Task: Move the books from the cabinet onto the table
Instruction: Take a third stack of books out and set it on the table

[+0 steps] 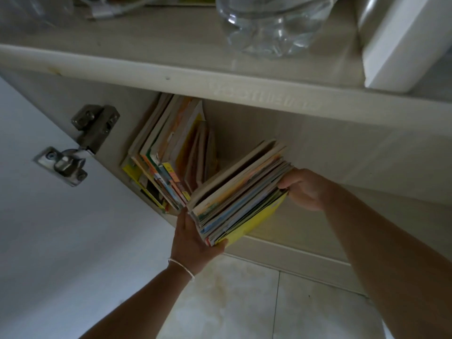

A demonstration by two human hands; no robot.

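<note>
Left hand (pixel 193 243) grips spine end of book bundle (pixel 241 192), fingers curled round yellow cover; right hand (pixel 305 188) pinches far edge. Bundle tilted at cabinet (pixel 293 143) mouth (more books (pixel 168 152) lean inside, left).

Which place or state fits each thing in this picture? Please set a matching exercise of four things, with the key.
Things:
1. tilted bundle of books
2. leaning books
3. glass jar
4. door hinge

Places or states:
A. on top of the cabinet
B. left in the cabinet, against its side wall
C. fixed to the open door and cabinet side
D. gripped between left hand and right hand

Pairs: 1-D, 2-B, 3-A, 4-C
</note>
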